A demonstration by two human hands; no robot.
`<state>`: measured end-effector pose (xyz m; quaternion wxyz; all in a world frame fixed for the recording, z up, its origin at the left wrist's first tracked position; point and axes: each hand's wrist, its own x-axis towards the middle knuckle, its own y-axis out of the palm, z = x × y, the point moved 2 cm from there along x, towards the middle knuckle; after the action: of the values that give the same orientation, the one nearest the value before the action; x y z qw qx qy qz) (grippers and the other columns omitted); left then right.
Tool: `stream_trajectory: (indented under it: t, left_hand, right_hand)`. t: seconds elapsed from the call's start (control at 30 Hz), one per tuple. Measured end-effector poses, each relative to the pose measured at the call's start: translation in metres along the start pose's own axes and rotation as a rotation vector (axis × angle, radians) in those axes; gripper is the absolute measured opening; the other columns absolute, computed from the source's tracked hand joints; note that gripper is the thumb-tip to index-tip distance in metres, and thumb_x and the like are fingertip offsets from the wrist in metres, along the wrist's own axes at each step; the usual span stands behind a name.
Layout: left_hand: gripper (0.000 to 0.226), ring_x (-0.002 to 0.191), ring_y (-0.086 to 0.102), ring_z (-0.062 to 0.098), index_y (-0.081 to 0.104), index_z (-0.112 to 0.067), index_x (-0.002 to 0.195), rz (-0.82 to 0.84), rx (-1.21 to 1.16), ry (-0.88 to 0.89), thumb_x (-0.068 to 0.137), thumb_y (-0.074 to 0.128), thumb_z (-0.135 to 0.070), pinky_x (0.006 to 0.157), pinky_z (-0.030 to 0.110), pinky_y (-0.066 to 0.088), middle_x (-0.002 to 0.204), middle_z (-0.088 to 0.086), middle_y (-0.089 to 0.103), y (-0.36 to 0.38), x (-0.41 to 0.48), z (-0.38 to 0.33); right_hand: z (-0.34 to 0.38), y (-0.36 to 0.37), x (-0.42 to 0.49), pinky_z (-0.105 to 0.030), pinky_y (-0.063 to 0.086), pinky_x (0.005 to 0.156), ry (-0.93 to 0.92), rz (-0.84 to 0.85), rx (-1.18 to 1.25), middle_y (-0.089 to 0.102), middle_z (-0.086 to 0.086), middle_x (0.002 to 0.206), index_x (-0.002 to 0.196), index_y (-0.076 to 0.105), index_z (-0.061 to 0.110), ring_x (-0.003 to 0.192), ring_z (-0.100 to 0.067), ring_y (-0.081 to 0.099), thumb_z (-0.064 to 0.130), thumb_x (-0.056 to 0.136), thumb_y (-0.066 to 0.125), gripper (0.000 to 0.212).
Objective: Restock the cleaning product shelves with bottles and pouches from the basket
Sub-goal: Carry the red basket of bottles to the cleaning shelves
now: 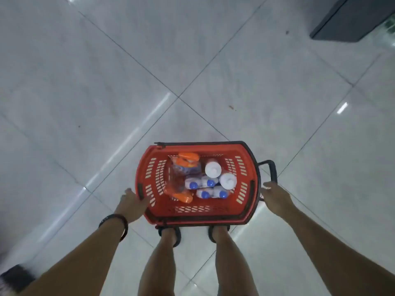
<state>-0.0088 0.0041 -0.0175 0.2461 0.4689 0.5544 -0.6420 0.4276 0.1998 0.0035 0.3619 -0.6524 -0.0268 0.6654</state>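
A red plastic basket [245, 159] stands on the tiled floor right in front of my feet. Inside lie two clear bottles with orange caps [185, 165], several small white bottles with blue caps [203, 184] and two white-capped bottles [213, 169]. My left hand [131, 202] rests against the basket's left rim, fingers on its edge. My right hand [275, 196] is at the right rim, beside the black pull handle [270, 169]. Whether either hand actually grips the basket is unclear.
Glossy pale floor tiles [149, 60] stretch all around. The dark base of a shelf unit [346, 20] sits at the top right. A dark blurred object [15, 278] is at the bottom left corner.
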Motion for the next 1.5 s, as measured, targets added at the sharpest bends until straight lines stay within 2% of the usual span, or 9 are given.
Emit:
stream_trajectory:
  t: [0.1,0.23,0.3,0.4,0.53,0.73,0.97,1.23,1.5]
  left_hand:
    - [0.090,0.119,0.066,0.044,0.028,-0.008,0.150,-0.027,-0.077,-0.010,0.089,0.076,-0.053,0.098,0.056,0.060,0.141,0.023,0.058,0.007,0.043,-0.007]
    - [0.061,0.096,0.065,0.035,0.035,-0.012,0.138,-0.096,-0.077,0.002,0.098,0.068,-0.045,0.071,0.040,0.055,0.126,0.015,0.063,0.005,0.058,-0.021]
    - [0.058,0.095,0.066,0.033,0.033,-0.013,0.143,-0.069,-0.126,0.010,0.105,0.060,-0.048,0.076,0.042,0.058,0.125,0.013,0.067,0.007,0.065,-0.022]
    - [0.063,0.105,0.073,0.035,0.029,-0.021,0.150,0.015,-0.331,-0.019,0.106,0.044,-0.064,0.089,0.055,0.063,0.128,0.009,0.067,0.014,0.073,-0.023]
    - [0.072,0.110,0.074,0.035,0.039,-0.023,0.153,-0.032,-0.386,-0.060,0.104,0.023,-0.074,0.096,0.061,0.061,0.130,0.008,0.070,0.015,0.073,-0.014]
    - [0.069,0.100,0.077,0.034,0.057,-0.023,0.143,-0.056,-0.393,-0.038,0.104,0.029,-0.074,0.091,0.064,0.063,0.122,0.008,0.076,-0.003,0.030,-0.004]
    - [0.079,0.088,0.076,0.032,0.067,-0.023,0.134,-0.182,-0.271,0.093,0.098,0.030,-0.082,0.077,0.054,0.067,0.109,0.008,0.077,-0.082,-0.113,-0.015]
    - [0.063,0.076,0.074,0.020,0.068,-0.032,0.100,-0.258,-0.160,0.309,0.098,0.029,-0.081,0.081,0.050,0.065,0.085,-0.007,0.074,-0.172,-0.284,-0.055]
    - [0.070,0.070,0.074,0.012,0.077,-0.023,0.096,-0.200,0.071,0.634,0.101,0.029,-0.074,0.068,0.026,0.054,0.077,-0.008,0.076,-0.193,-0.357,-0.083]
  right_hand:
    - [0.013,0.020,0.043,-0.043,0.057,0.089,-0.002,-0.095,0.095,0.069,-0.019,0.124,0.147,0.049,0.005,0.098,-0.035,0.068,0.043,0.109,0.050,0.054]
    - [0.023,0.036,0.075,-0.039,0.050,0.077,0.027,-0.174,0.162,0.065,-0.019,0.121,0.135,0.041,0.000,0.093,-0.032,0.066,0.032,0.111,0.045,0.041]
    - [0.024,0.040,0.082,-0.034,0.047,0.067,0.058,-0.168,0.196,0.068,-0.015,0.118,0.138,0.045,0.004,0.083,-0.022,0.065,0.037,0.112,0.041,0.042]
    - [0.014,0.051,0.092,-0.042,0.057,0.082,0.057,-0.174,0.223,0.071,-0.008,0.114,0.139,0.053,0.013,0.094,-0.029,0.069,0.048,0.112,0.036,0.047]
    - [0.006,0.054,0.091,-0.051,0.063,0.089,0.075,-0.144,0.327,0.078,-0.006,0.101,0.108,0.068,0.021,0.091,-0.030,0.075,0.057,0.110,0.038,0.047]
    - [0.004,0.031,0.067,-0.055,0.062,0.095,0.137,-0.082,0.470,0.080,-0.002,0.106,0.127,0.070,0.023,0.096,-0.030,0.078,0.059,0.105,0.046,0.049]
    - [0.002,-0.041,-0.075,-0.034,0.058,0.074,0.052,-0.157,0.453,0.075,0.004,0.099,0.128,0.068,0.022,0.086,-0.019,0.073,0.061,0.108,0.042,0.051]
    - [-0.037,-0.109,-0.276,-0.048,0.060,0.091,0.063,-0.238,0.526,0.075,-0.002,0.105,0.127,0.063,0.019,0.094,-0.026,0.073,0.068,0.107,0.034,0.060]
    - [-0.100,-0.051,-0.440,-0.047,0.055,0.088,0.198,-0.482,0.713,0.073,-0.005,0.092,0.110,0.066,0.015,0.086,-0.028,0.070,0.060,0.109,0.033,0.056]
